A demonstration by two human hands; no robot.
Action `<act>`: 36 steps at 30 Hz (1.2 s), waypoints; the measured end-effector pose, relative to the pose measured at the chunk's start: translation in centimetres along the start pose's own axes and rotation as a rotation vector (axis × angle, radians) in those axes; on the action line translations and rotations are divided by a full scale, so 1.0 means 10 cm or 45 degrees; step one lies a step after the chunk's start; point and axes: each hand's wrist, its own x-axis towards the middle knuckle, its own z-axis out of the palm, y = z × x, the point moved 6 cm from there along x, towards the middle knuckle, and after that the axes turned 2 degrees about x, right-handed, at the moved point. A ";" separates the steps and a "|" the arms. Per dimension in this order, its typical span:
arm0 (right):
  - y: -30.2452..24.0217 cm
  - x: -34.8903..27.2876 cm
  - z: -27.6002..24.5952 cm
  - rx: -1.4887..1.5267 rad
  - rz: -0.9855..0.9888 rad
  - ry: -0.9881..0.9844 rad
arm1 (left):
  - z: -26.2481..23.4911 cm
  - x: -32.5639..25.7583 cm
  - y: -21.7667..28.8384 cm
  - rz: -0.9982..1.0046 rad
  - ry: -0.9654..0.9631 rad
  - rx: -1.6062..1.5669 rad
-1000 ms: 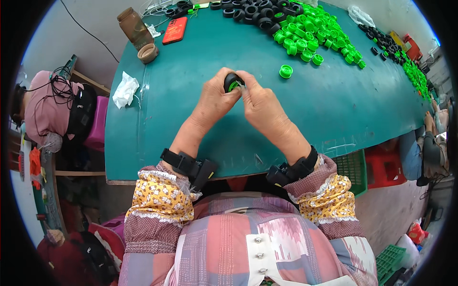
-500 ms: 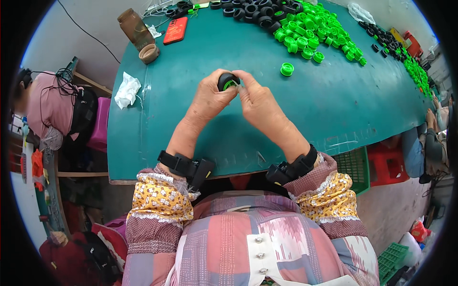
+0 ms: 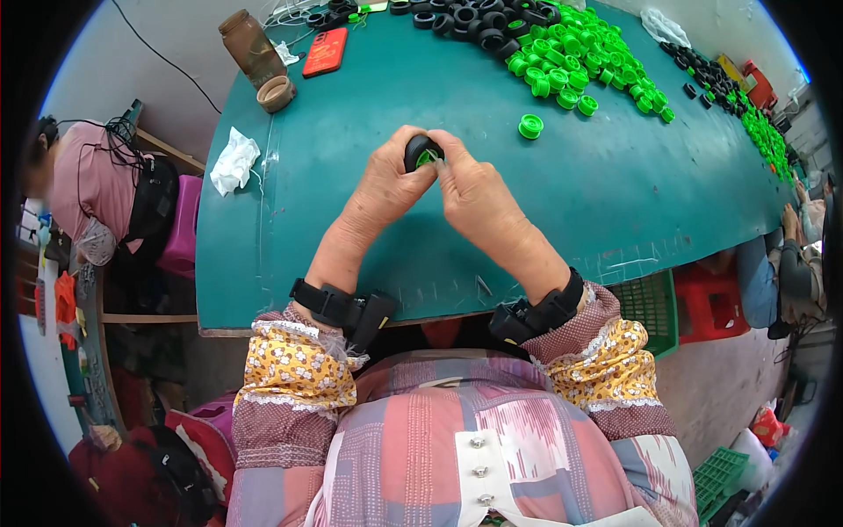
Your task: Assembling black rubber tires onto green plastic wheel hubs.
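Both of my hands meet above the green table (image 3: 351,255), closed around one small black toy tyre (image 3: 416,153). A bright green wheel hub (image 3: 427,158) shows inside the tyre's opening. My left hand (image 3: 392,172) grips the tyre from the left, thumb along its lower edge. From the right, my right hand (image 3: 470,178) pinches the rim with thumb and fingers; they hide part of the hub. A single loose green hub (image 3: 530,126) lies on the table to the right of my hands.
Farther back are a heap of green hubs (image 3: 571,66) and a pile of black tyres (image 3: 479,22). At left lie a crumpled tissue (image 3: 234,162), a brown bottle (image 3: 250,48), its lid (image 3: 276,94) and a red phone (image 3: 325,53). A person (image 3: 92,180) sits at the left.
The tyre has turned slightly between my fingers, so its opening and the green hub face a little differently. Both hands otherwise keep nearly the same place.
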 end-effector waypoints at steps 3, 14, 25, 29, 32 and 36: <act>-0.02 0.03 -0.01 0.086 -0.029 0.011 | -0.03 -0.02 -0.01 0.022 0.050 -0.002; 0.10 0.10 -0.02 0.151 -0.030 0.070 | 0.01 -0.09 -0.02 -0.052 0.200 -0.219; 0.10 0.07 0.00 0.098 0.018 -0.042 | -0.01 -0.10 -0.09 -0.134 0.084 -0.203; 0.03 0.02 -0.01 0.096 -0.002 -0.018 | -0.02 -0.09 -0.07 -0.082 0.038 -0.219; 0.03 0.00 -0.01 0.121 -0.080 0.015 | -0.03 -0.09 -0.05 -0.127 -0.013 -0.251; 0.04 -0.03 -0.02 0.072 -0.107 -0.009 | -0.01 -0.12 -0.06 -0.164 -0.060 -0.272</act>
